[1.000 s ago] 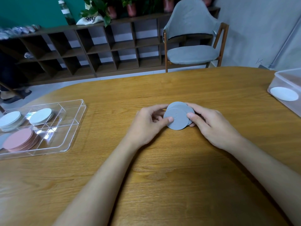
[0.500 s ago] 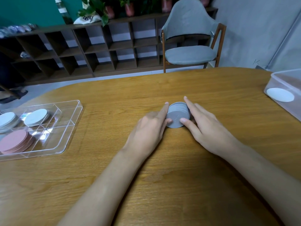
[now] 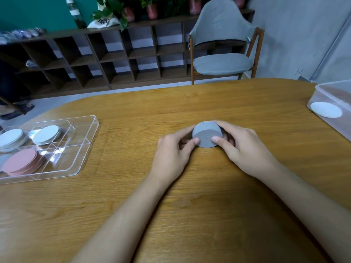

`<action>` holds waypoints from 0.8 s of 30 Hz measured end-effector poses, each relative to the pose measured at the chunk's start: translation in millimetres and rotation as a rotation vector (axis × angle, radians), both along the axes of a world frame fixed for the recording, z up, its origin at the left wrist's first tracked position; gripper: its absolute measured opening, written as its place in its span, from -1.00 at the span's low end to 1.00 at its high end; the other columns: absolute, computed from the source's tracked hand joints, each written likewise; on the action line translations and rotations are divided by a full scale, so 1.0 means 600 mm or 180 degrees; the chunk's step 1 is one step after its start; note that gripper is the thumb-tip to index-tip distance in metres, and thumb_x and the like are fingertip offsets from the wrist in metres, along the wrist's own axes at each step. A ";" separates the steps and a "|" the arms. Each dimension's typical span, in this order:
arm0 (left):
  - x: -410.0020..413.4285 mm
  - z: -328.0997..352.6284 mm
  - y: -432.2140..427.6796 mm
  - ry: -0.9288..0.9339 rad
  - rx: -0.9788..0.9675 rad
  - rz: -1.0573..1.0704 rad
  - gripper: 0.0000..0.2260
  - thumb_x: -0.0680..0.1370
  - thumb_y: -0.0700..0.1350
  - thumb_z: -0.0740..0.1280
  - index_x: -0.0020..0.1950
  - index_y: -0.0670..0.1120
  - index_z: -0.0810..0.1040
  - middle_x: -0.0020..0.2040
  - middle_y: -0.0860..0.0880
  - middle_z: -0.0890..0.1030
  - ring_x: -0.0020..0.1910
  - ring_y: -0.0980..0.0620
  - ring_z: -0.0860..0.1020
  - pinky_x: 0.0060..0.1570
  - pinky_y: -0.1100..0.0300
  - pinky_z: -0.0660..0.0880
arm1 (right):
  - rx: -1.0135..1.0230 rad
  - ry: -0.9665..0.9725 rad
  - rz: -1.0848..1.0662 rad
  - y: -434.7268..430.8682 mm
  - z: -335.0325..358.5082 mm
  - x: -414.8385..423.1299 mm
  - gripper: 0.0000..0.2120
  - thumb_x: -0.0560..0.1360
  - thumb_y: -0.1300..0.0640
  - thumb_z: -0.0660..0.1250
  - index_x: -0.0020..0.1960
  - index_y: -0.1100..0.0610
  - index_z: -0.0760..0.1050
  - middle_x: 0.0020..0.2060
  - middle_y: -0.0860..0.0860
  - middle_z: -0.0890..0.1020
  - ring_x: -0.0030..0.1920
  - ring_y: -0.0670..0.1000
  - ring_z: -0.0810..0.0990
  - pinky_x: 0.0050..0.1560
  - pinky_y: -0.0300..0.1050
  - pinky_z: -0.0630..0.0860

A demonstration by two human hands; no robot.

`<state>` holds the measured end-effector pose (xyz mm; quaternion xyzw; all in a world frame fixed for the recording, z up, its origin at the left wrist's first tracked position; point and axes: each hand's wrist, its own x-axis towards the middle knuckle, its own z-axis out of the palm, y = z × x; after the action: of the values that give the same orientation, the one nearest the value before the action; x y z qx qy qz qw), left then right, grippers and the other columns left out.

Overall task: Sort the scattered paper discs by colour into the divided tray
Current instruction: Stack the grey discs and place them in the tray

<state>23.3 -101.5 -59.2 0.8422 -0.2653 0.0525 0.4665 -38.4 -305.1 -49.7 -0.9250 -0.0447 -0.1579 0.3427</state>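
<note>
Hands (image 3: 171, 154) on wood table (image 3: 190, 215) — chair (image 3: 222, 44), shelving (image 3: 114, 54) behind.

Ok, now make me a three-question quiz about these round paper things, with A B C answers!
1. Who holds the middle stack? A) the left hand only B) the left hand and right hand together C) nobody
2. Where are the pink discs? A) between the hands B) in the divided tray C) nowhere in view
3. What colour is the middle stack? A) pink B) green C) grey
Answers: 1 B, fingers of both curl round it. 2 B, they lie in a near compartment. 3 C, its face and edges look grey.
</note>
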 end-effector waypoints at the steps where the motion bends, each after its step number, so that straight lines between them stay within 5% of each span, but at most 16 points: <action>1: 0.002 0.001 0.000 0.0146 -0.0106 -0.0020 -0.70 0.60 -0.10 0.46 0.34 0.00 0.66 0.09 0.14 0.74 0.00 0.26 0.68 0.05 0.45 0.49 | 0.0139 -0.0010 -0.0036 -0.001 0.000 -0.001 -0.66 0.62 0.06 0.37 0.39 -0.01 0.53 -0.16 -0.06 0.63 -0.18 -0.10 0.54 -0.10 -0.38 0.42; 6: -0.002 0.012 0.009 0.0335 -0.0347 -0.0101 -0.77 0.58 -0.15 0.49 0.23 -0.01 0.70 0.01 0.16 0.74 -0.01 0.29 0.68 0.03 0.42 0.55 | 0.0431 0.0035 -0.0141 0.001 0.003 -0.009 -0.74 0.56 -0.01 0.44 0.24 -0.04 0.59 -0.07 -0.12 0.69 -0.15 -0.10 0.61 -0.07 -0.23 0.54; 15: -0.017 0.057 0.156 0.0274 -0.0232 -0.0016 -0.79 0.54 -0.02 0.53 0.17 0.06 0.70 -0.08 0.07 0.75 -0.07 0.13 0.72 0.07 0.10 0.67 | -0.0046 0.0153 0.0282 0.118 0.070 -0.020 -0.74 0.61 0.02 0.39 0.27 0.03 0.57 -0.10 -0.14 0.62 -0.13 -0.16 0.55 -0.16 -0.45 0.39; 21: -0.040 0.106 0.295 0.0074 -0.0239 0.0189 -0.81 0.53 -0.07 0.54 0.14 0.03 0.69 -0.07 0.05 0.70 -0.28 0.16 0.65 -0.15 0.30 0.56 | -0.0016 0.0094 0.0640 0.245 0.117 -0.016 -0.74 0.61 0.01 0.38 0.28 0.00 0.56 -0.07 -0.12 0.63 -0.13 -0.17 0.56 -0.18 -0.43 0.41; 24: -0.047 0.118 0.366 0.0045 -0.0241 0.0336 -0.80 0.52 -0.07 0.55 0.14 0.04 0.69 -0.05 0.02 0.69 -0.23 0.07 0.70 -0.06 0.15 0.64 | -0.0016 0.0080 0.0782 0.310 0.128 -0.005 -0.75 0.60 -0.02 0.39 0.26 -0.03 0.55 -0.06 -0.12 0.65 -0.10 -0.14 0.57 -0.14 -0.37 0.44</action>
<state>-5.1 118.0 11.9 0.8371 -0.2150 0.0811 0.4965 -41.2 -118.9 27.2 -0.9153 -0.1538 -0.1029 0.3578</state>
